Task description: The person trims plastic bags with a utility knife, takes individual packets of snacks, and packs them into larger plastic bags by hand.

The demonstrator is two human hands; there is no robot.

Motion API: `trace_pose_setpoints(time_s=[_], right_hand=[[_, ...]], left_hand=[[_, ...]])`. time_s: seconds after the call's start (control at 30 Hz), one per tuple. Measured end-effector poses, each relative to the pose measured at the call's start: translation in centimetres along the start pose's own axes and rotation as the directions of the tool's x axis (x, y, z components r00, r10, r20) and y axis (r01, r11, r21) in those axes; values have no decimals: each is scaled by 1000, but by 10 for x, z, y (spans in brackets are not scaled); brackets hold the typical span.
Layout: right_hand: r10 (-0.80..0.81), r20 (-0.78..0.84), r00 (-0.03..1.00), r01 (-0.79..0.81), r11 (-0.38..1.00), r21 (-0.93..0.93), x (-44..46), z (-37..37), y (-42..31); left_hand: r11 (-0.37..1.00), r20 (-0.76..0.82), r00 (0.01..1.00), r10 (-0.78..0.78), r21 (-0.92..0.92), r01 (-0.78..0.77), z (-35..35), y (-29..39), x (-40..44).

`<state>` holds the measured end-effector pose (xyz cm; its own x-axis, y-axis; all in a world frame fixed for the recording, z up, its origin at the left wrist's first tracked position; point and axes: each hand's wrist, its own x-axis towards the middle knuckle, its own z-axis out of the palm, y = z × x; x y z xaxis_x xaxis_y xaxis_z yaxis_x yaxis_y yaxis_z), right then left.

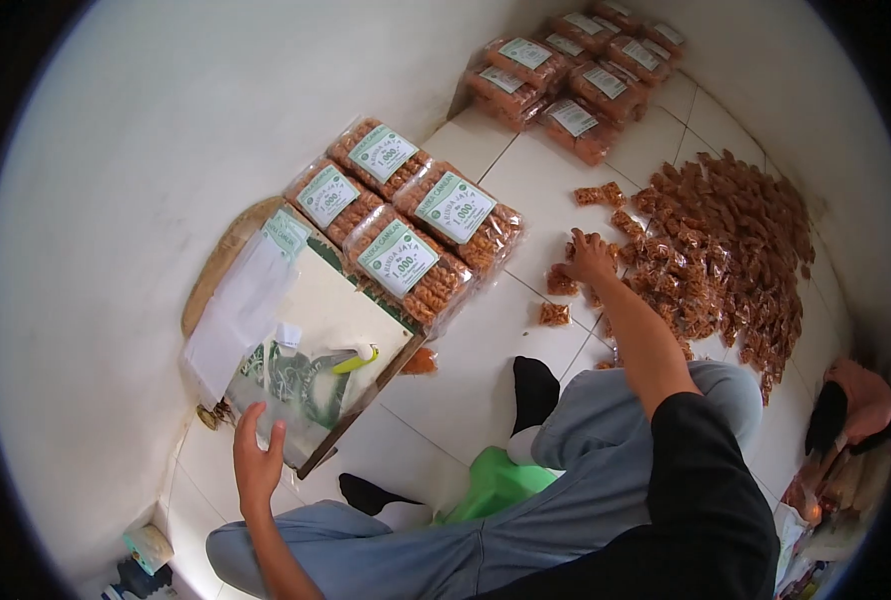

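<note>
My right hand (594,262) reaches down to the near edge of a heap of small snack packets (681,285) on the tiled floor. Its fingers are spread, and the thumb side is at one small packet (563,281); whether it touches it I cannot tell. Another small packet (556,314) lies just nearer to me. My left hand (258,458) is held up with thumb and fingers apart, holding nothing, beside the corner of a low table (371,325). On this table are a clear plastic bag (296,385) and a yellow-green cutter-like tool (357,359).
Large labelled packs of brown snacks (399,258) stand at the table's far side. Stacked packs (576,75) sit by the back wall. White plastic sheets (236,310) lie at the table's left. A green stool (496,485) is under me. Walls close in left and right.
</note>
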<state>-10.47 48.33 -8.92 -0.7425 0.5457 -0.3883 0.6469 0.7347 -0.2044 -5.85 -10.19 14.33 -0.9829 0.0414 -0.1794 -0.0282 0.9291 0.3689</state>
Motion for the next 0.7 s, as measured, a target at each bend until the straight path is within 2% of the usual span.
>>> trace_pose_setpoints(time_s=[0.07, 0.1, 0.17, 0.3, 0.37, 0.4, 0.47, 0.6, 0.67, 0.7], right_hand=[[-169, 30, 985, 166, 892, -421, 5, -4, 8], [-170, 31, 985, 167, 890, -425, 8, -5, 11], [-93, 144, 985, 143, 909, -391, 14, -6, 12], [-14, 189, 982, 91, 909, -406, -2, -16, 2], [-95, 68, 993, 114, 911, -397, -6, -16, 1], [-101, 69, 993, 120, 908, -401, -5, -6, 5], [-288, -161, 944, 229, 924, -307, 4, 25, 19], [-373, -161, 914, 342, 920, -193, 5, 31, 16], [-337, -48, 940, 338, 941, 5, 8, 25, 15], [-342, -47, 939, 342, 940, 3, 9, 21, 17]], left_hand=[[1000, -12, 1000, 12, 8, -12, 1, 0, 0], [1000, -9, 1000, 12, 3, -12, 1, 1, 1], [1000, -9, 1000, 13, -5, -13, 0, 1, 2], [1000, -7, 1000, 25, -10, -26, -4, -1, 2], [1000, -13, 1000, 25, -4, -25, -4, 0, 2], [1000, -17, 1000, 21, -10, -21, -4, 0, 1], [1000, -31, 999, 8, -18, -8, -4, 1, -1], [999, -28, 1000, 12, -31, -12, -5, 4, -3], [999, -36, 999, 18, -41, -19, -7, 6, -3], [999, -41, 999, 15, -43, -17, -8, 8, -3]])
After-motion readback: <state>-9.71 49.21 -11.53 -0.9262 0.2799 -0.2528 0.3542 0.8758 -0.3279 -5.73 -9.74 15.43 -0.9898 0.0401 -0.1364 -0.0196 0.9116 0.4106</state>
